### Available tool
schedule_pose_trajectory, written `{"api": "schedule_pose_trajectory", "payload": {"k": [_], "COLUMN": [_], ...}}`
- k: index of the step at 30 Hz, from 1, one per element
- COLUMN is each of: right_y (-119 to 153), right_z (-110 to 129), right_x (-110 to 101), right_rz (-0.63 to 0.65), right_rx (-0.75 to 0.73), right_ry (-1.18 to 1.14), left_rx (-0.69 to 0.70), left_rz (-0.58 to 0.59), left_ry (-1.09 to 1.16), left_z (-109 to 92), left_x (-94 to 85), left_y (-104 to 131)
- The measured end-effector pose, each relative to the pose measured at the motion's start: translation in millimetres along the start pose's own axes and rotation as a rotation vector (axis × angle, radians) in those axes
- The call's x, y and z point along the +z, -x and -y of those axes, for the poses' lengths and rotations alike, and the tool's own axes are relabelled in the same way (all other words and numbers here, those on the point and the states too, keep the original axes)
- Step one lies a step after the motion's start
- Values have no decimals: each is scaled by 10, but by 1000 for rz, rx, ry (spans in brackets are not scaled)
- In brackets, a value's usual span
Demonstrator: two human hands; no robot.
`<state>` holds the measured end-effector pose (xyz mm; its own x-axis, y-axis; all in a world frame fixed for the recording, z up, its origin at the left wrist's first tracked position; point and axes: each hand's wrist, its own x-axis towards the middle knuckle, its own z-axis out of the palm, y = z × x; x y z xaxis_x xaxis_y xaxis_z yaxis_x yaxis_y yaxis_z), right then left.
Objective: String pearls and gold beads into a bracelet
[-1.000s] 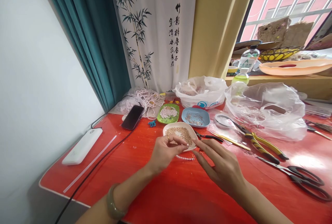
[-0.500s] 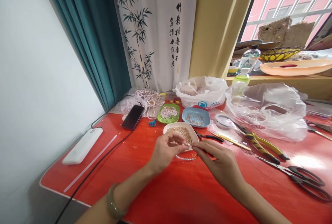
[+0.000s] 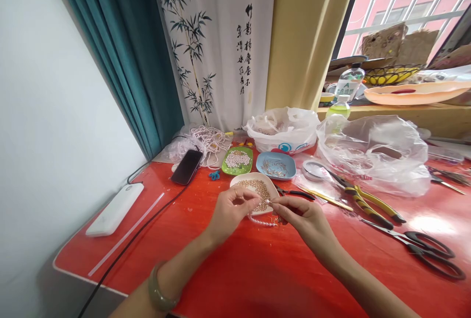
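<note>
With our right hand [image 3: 307, 220] we pinch a small, round, white pearly bead [image 3: 268, 202] above the shallow cream-coloured dish [image 3: 253, 176] of tiny gold beads [image 3: 262, 190]; our left hand [image 3: 226, 215] curls just beside that bead (whether it grips anything, we cannot tell).

Mid-frame, the left hand [image 3: 228, 213] partly hides the cream dish [image 3: 252, 176]. The right hand [image 3: 304, 216] pinches a piece [image 3: 268, 202] too small to identify.
</note>
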<state>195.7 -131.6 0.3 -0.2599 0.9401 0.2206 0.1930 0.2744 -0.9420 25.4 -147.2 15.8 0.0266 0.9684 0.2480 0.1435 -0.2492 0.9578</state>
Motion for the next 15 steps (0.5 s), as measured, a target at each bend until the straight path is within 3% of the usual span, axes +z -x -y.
{"api": "schedule_pose_trajectory", "payload": {"k": [6, 15], "right_y": [-3, 7], "right_z": [69, 119], "right_x": [-5, 12], "right_rz": [17, 28], "right_rx": [35, 27], "right_ry": [-52, -3], "left_rx": [58, 397], "left_rz": [3, 5], "left_ry": [-108, -439], "left_z": [-15, 75], "left_x": [7, 4], "left_y": [20, 14]}}
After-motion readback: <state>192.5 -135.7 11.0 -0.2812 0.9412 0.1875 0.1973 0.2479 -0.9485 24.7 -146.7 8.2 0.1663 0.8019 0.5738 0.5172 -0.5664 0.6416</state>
